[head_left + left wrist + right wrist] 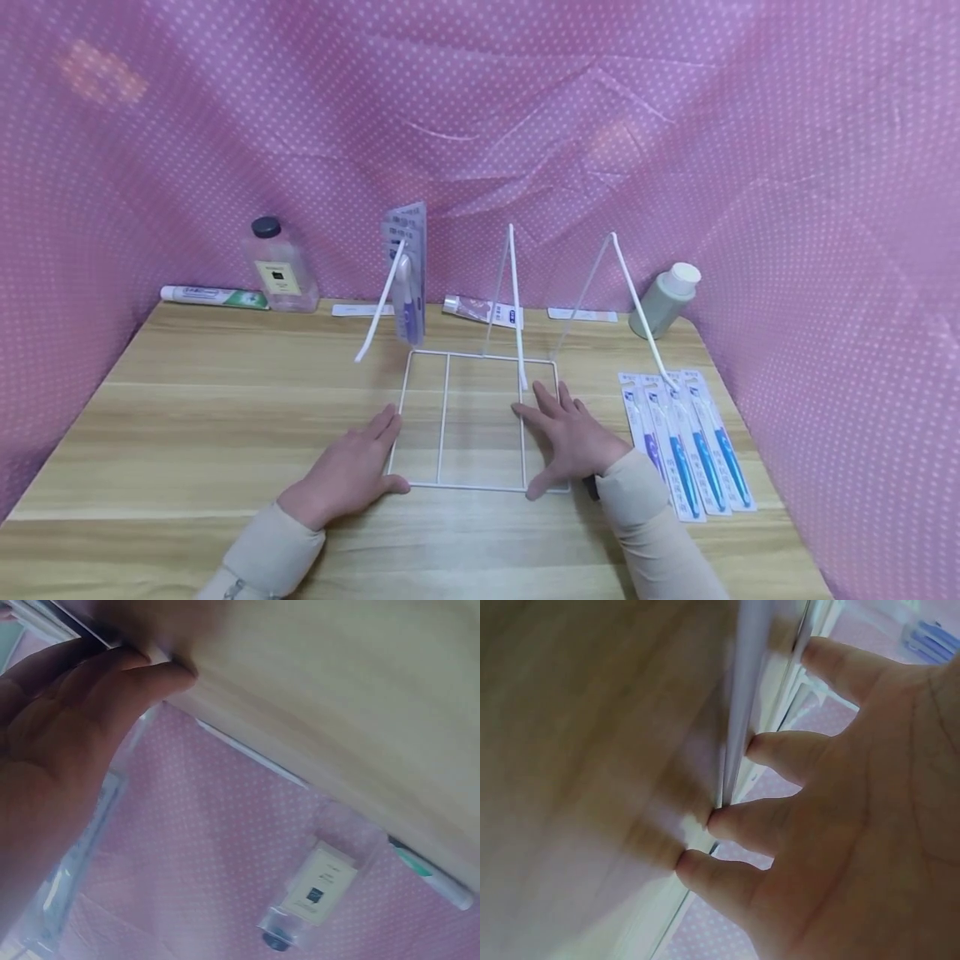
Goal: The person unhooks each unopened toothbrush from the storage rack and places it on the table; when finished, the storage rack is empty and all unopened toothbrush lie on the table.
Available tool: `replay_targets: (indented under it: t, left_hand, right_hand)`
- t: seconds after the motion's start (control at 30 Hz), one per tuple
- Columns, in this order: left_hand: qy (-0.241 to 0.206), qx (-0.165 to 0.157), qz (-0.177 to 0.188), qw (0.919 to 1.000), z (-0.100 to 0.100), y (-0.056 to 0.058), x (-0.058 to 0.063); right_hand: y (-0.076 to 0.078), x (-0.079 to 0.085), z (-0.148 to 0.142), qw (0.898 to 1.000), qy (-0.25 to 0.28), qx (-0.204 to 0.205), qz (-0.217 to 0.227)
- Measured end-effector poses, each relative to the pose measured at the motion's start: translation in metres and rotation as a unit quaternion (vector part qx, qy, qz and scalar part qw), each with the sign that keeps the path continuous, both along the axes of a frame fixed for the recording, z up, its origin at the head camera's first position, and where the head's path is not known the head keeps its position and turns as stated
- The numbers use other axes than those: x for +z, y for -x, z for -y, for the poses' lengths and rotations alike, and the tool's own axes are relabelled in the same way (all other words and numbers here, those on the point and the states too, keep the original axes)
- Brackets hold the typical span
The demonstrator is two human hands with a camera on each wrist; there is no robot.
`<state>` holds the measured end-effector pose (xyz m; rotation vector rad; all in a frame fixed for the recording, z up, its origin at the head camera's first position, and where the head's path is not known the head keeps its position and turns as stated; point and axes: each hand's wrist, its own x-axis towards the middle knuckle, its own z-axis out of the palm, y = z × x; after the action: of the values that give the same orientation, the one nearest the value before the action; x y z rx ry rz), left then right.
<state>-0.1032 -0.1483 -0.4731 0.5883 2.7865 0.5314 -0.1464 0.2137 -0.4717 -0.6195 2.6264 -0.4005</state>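
Note:
A white wire display rack [443, 421] stands on the table, with three arms rising from its flat base. My left hand [348, 475] lies at the base's left front corner, fingers fairly straight and fingertips at the side wire. Over the right front part of the base, my right hand [577, 442] is spread, its fingertips down at the wires and tabletop. In the right wrist view the fingers [787, 754] are extended beside a white wire. Packaged toothbrushes [406, 292] hang from the rack's left arm; the middle and right arms carry nothing.
Several packaged toothbrushes [705, 450] lie in a row at the right, partly under the right arm's tip. Along the back are a toothpaste tube [213, 297], a clear bottle [283, 271], a smaller tube [480, 310] and a grey-green bottle [663, 302]. Pink dotted cloth [480, 125] surrounds the table.

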Motion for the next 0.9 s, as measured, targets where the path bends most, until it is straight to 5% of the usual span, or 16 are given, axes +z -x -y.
replay_targets:
  t: [0.13,0.27,0.43,0.53,0.63,0.73,0.83,0.9]
  left_hand:
    - [0.002,-0.02,0.022,0.9996,0.003,0.005,0.008]
    - [0.002,-0.038,0.027,0.9989,0.014,0.017,0.032]
    - [-0.012,-0.004,-0.064,0.9978,0.036,0.043,0.08]
    - [-0.057,0.032,-0.153,0.986,0.046,0.059,0.11]
    - [-0.146,0.059,-0.259,0.9529,0.046,0.072,0.134]
    - [-0.258,0.084,-0.348,0.8974,0.037,0.081,0.152]
    - [-0.366,0.115,-0.369,0.8466,0.024,0.089,0.167]
    - [-0.443,0.122,-0.352,0.8156,0.017,0.096,0.175]
  right_hand:
    - [0.0,0.0,0.001,1.0,-0.003,-0.007,0.0]
    - [-0.001,-0.001,0.001,1.0,-0.001,-0.01,0.001]
    - [0.0,-0.001,0.002,1.0,-0.005,-0.004,-0.004]
    - [0.001,-0.001,0.003,1.0,-0.008,-0.006,-0.002]
    - [0.001,-0.001,0.004,1.0,-0.005,-0.006,0.0]
    - [0.0,-0.001,0.004,1.0,-0.004,-0.006,-0.002]
    - [0.0,-0.001,0.003,1.0,-0.006,-0.008,-0.003]
    - [0.0,-0.001,0.002,1.0,-0.004,-0.01,-0.002]
